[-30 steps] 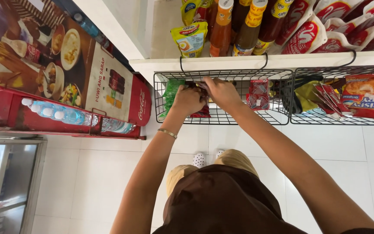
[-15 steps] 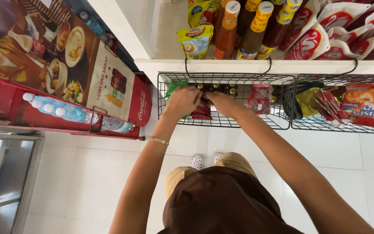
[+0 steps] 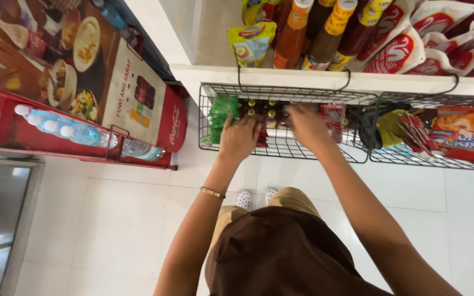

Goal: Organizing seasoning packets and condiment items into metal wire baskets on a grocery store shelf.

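Far left, a red drinks cooler [image 3: 78, 82] stands with water bottles [image 3: 61, 130] racked along its near side. Moving right, a black wire basket [image 3: 281, 123] hangs from the white shelf [image 3: 325, 81]; green packets [image 3: 221, 114] sit at its left end. Left hand [image 3: 239, 138] reaches in beside them, fingers loosely spread over small dark bottles with gold caps [image 3: 269, 112], gripping nothing I can see. Right hand [image 3: 306, 125] hovers over the same bottles, blurred, so I cannot tell its grip. Further right, sauce bottles [image 3: 325, 33] stand on the shelf, and a second basket [image 3: 440, 145] holds orange snack bags [image 3: 467, 137].
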